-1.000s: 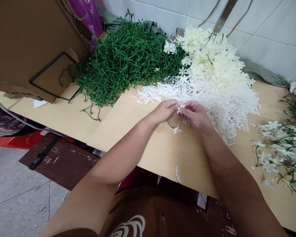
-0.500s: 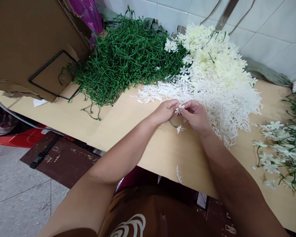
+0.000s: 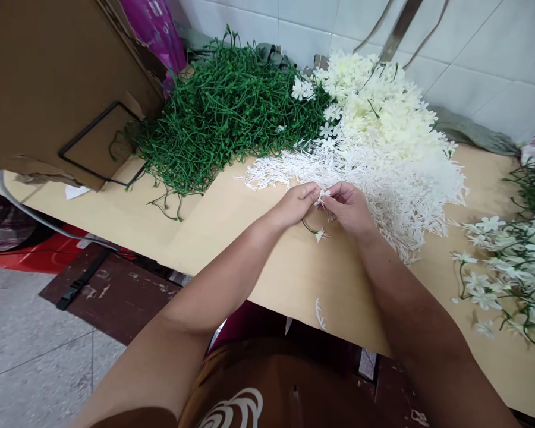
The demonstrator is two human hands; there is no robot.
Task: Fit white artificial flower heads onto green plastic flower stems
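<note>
My left hand (image 3: 299, 200) and my right hand (image 3: 346, 204) meet over the table, both closed in a pinch. Between their fingertips is a small white artificial flower (image 3: 322, 197). Its green stem (image 3: 309, 226) hangs below my left fingers and ends in a second white blossom (image 3: 321, 235). Part of the flower is hidden by my fingers. Just behind my hands lies a heap of thin white stamen pieces (image 3: 392, 190).
A pile of green plastic stems (image 3: 241, 107) stands at the back left, with pale yellow-white petals (image 3: 374, 107) beside it. Stemmed white flowers (image 3: 517, 267) lie at right. A cardboard box (image 3: 62, 89) is at left. One white sprig (image 3: 320, 314) rests near the table's front edge.
The whole view has shifted slightly. My fingers have closed in a little on the flower, covering more of its petals. Both hands keep their grip.
</note>
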